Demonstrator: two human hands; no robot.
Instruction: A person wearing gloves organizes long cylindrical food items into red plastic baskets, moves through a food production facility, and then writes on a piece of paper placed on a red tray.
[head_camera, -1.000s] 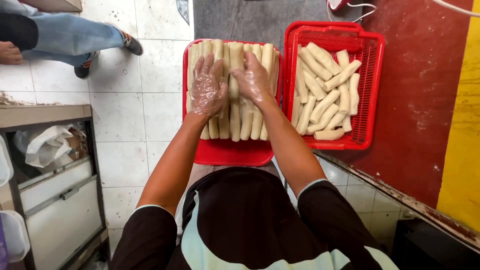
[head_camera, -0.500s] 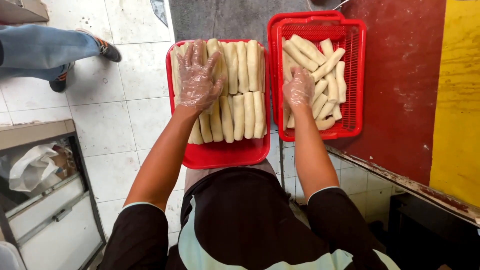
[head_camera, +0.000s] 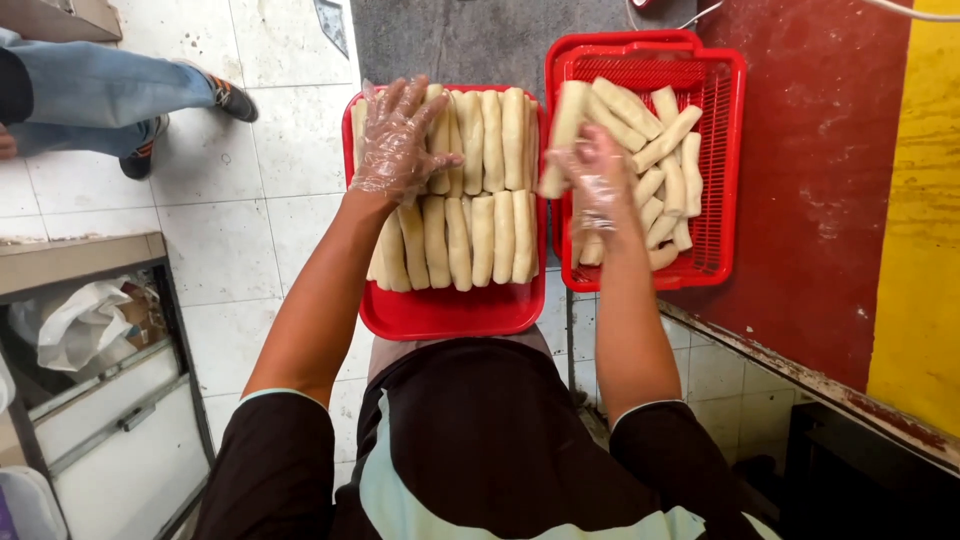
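Observation:
A red tray (head_camera: 450, 312) in front of me holds two rows of pale dough rolls (head_camera: 487, 235). My left hand (head_camera: 398, 145), in a clear plastic glove, rests open on the rolls at the tray's far left. My right hand (head_camera: 594, 180), also gloved, grips one dough roll (head_camera: 562, 132) and holds it over the gap between the tray and a red slotted basket (head_camera: 722, 160) on the right. The basket contains a loose heap of more rolls (head_camera: 668, 150).
Another person's jeans-clad leg and shoe (head_camera: 130, 95) lie on the white tiled floor at the upper left. A metal cabinet (head_camera: 90, 330) with a white plastic bag stands at the left. A red and yellow surface (head_camera: 850, 200) runs along the right.
My right hand went from the tray to the basket, closed on a roll and is carrying it left towards the tray. My left hand stays on the tray's left rolls.

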